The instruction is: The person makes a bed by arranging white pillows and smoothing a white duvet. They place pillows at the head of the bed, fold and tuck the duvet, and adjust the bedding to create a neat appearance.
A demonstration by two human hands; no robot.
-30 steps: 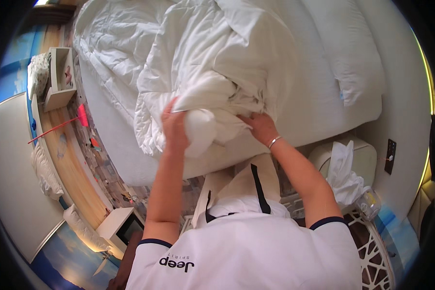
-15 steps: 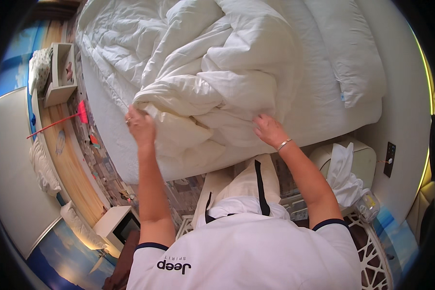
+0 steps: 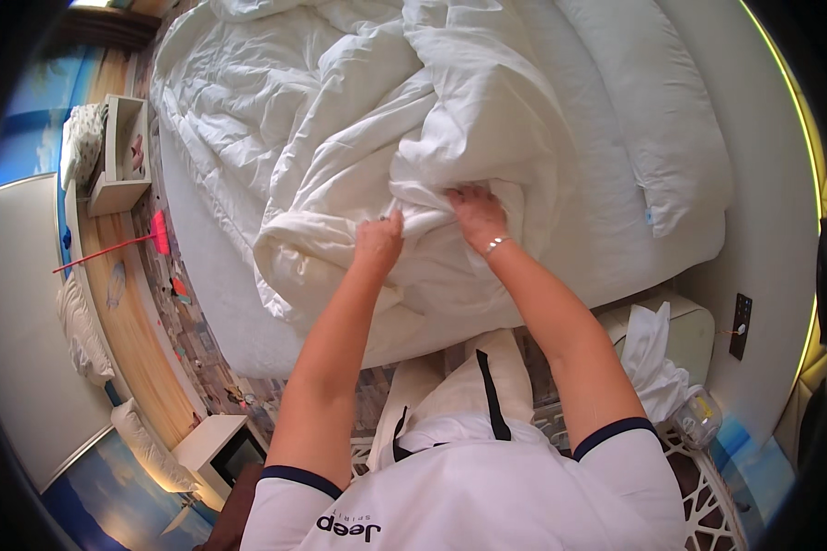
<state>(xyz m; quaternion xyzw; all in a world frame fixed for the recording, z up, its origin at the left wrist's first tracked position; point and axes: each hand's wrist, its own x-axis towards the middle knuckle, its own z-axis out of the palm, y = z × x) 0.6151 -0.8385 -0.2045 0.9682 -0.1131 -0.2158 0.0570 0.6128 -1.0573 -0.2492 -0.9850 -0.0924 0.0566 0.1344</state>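
Observation:
A rumpled white duvet (image 3: 340, 101) lies bunched across the bed, with deep folds near its front. My left hand (image 3: 379, 243) is closed on a fold of it, a ring showing on one finger. To the right of that, my right hand (image 3: 478, 219), with a bracelet at the wrist, has its fingers curled into the duvet, their tips partly hidden by the cloth. Below both hands the white sheet (image 3: 239, 331) covers the mattress edge.
A white pillow (image 3: 648, 119) rests at the right end of the bed. Beyond the near right corner stands a rounded bedside stool (image 3: 698, 326) draped with white cloth (image 3: 648, 354). A red broom (image 3: 161, 231) and a white shelf unit (image 3: 119, 151) are to the left.
My left hand has moved right, toward the middle of the duvet. My right hand has shifted left and farther forward into the folds. The duvet's front left part now lies gathered differently.

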